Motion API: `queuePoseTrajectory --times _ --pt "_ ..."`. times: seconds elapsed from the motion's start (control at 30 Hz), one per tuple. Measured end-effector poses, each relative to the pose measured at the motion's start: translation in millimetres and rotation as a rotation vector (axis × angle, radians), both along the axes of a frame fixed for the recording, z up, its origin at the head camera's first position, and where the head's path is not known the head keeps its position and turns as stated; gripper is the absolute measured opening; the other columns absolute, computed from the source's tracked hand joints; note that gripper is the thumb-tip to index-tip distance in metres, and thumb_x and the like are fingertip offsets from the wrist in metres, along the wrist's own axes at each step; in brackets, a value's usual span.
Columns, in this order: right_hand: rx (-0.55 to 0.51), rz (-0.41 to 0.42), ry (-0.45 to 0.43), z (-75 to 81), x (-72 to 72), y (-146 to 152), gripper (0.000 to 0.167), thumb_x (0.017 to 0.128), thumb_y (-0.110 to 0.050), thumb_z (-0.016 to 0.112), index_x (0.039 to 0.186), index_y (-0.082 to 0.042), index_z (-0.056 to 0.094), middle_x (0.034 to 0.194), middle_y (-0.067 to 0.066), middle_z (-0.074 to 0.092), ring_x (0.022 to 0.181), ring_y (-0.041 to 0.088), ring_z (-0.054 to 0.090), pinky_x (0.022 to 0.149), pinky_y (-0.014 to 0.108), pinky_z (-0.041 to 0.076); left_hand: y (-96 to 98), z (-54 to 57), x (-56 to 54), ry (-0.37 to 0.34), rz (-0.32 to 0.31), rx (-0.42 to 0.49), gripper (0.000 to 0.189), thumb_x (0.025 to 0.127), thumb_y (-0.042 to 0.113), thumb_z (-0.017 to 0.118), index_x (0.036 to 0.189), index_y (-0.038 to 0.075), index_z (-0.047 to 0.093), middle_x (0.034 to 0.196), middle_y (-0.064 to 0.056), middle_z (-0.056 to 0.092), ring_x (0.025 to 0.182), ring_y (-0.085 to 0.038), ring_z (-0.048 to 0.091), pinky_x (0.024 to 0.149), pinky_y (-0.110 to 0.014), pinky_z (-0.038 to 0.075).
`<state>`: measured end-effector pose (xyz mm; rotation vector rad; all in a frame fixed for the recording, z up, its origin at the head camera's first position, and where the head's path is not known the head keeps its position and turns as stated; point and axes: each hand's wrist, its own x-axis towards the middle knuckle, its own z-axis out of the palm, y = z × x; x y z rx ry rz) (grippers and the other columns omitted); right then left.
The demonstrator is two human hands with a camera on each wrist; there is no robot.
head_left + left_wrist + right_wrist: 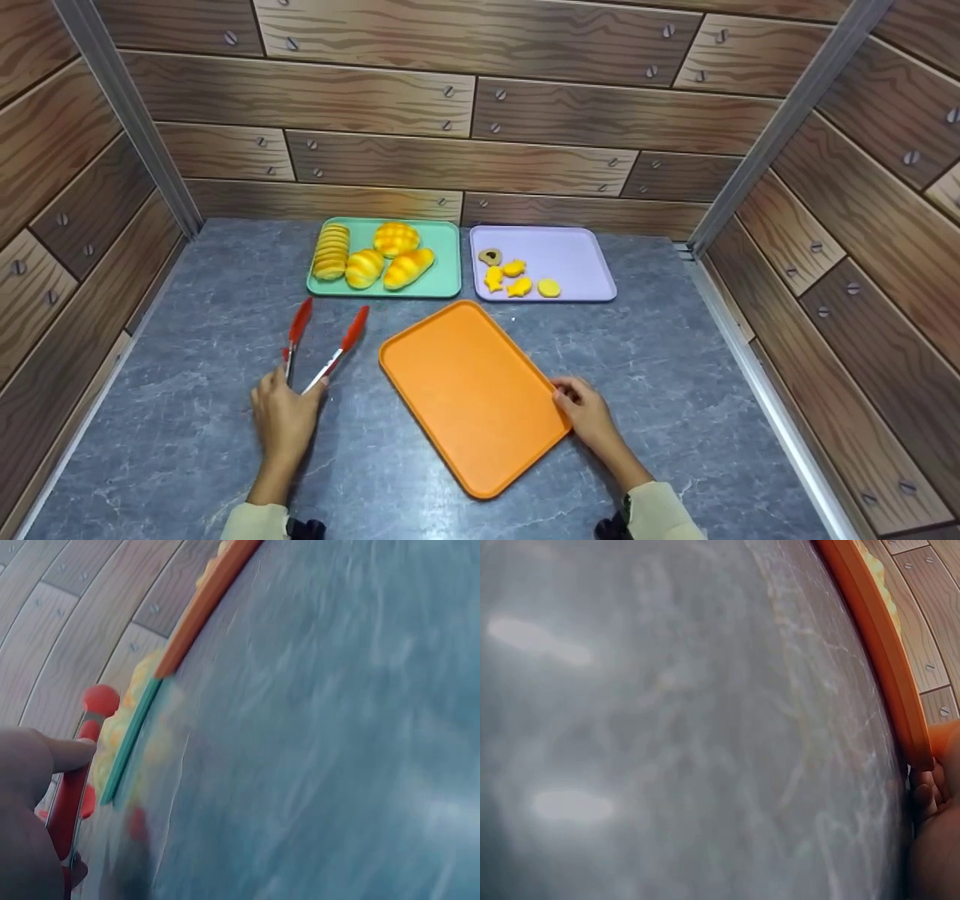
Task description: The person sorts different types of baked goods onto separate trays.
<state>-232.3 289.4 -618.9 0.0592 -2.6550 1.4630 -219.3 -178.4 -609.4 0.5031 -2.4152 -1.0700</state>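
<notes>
My left hand [286,416] grips a pair of red-tipped metal tongs [330,366], whose arms are spread apart and point toward the green tray. In the left wrist view the tongs [69,802] lie along the fingers. At the right edge of an orange tray [476,397], my right hand [589,416] pinches the rim between thumb and fingers. The orange tray sits turned at an angle, with nothing on it. Its edge [885,637] and part of the right hand [934,832] show in the right wrist view.
A green tray [446,262] at the back holds several toy breads [409,268]. To its right, a lilac tray [585,255] carries small yellow fish-shaped pieces [519,286], a round yellow one and a brown ring-like cookie [490,256]. Wood-patterned walls [465,161] enclose the grey table.
</notes>
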Motion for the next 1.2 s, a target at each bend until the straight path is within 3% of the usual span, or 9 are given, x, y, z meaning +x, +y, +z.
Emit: queuePoseTrajectory --times 0.27,0.6,0.8,1.0,1.2 --pt "0.011 0.0 0.011 -1.4 -1.0 -1 0.018 0.098 -0.016 0.066 0.114 -0.013 0.073 0.097 0.001 0.064 0.086 0.012 0.055 0.075 0.023 0.045 -9.8 -6.4 -4.4 -0.041 0.02 0.002 0.081 0.08 0.028 0.083 0.14 -0.014 0.047 0.13 -0.037 0.051 0.118 -0.051 0.043 0.099 -0.06 0.034" --pt "-0.001 0.011 0.049 -3.1 -1.9 -1 0.018 0.097 -0.014 0.068 0.113 -0.01 0.073 0.096 0.003 0.064 0.085 0.011 0.055 0.075 0.022 0.044 -9.8 -9.5 -7.0 -0.023 0.021 0.028 0.081 0.078 0.022 0.085 0.139 -0.014 0.046 0.125 -0.037 0.051 0.117 -0.052 0.042 0.099 -0.059 0.033" --pt "0.001 -0.001 0.024 -3.3 -1.8 -1 0.018 0.097 -0.016 0.068 0.113 -0.012 0.074 0.097 0.001 0.064 0.085 0.011 0.055 0.075 0.022 0.045 -9.5 -10.5 -7.3 -0.024 0.026 0.038 0.082 0.077 0.023 0.086 0.139 -0.012 0.047 0.124 -0.035 0.052 0.118 -0.052 0.042 0.099 -0.059 0.032" --pt "-0.017 0.0 -0.001 -1.8 -2.4 0 0.019 0.097 -0.018 0.068 0.114 -0.012 0.073 0.099 0.003 0.065 0.086 0.011 0.055 0.076 0.023 0.045 -12.0 -5.3 -5.7 -0.038 0.015 0.05 0.08 0.078 0.022 0.084 0.14 -0.012 0.047 0.126 -0.037 0.051 0.118 -0.054 0.042 0.102 -0.06 0.03" --pt "-0.041 -0.057 -0.044 4.6 -4.3 4 0.026 0.098 -0.022 0.066 0.121 -0.009 0.071 0.111 0.008 0.069 0.095 0.013 0.06 0.082 0.023 0.048 -7.0 11.9 -3.8 -0.098 -0.013 0.07 0.078 0.087 0.032 0.076 0.149 -0.001 0.042 0.144 -0.031 0.044 0.132 -0.049 0.039 0.106 -0.063 0.031"
